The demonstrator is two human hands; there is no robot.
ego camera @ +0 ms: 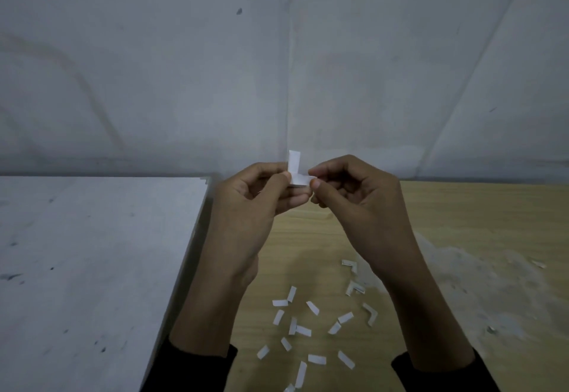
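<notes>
A small white paper piece [296,173], bent into an L shape, is held up in front of the wall. My left hand [255,204] pinches its left side between thumb and fingers. My right hand [354,197] pinches its right end between thumb and forefinger. One arm of the paper sticks straight up above the fingers. Both hands hover above the wooden table [462,222], wrists in dark sleeves.
Several small white paper strips [303,330] lie scattered on the wooden table below my hands, some folded into L shapes [371,313]. A raised white surface [92,253] fills the left side. A grey wall [277,68] stands close behind. A pale smear marks the table's right part.
</notes>
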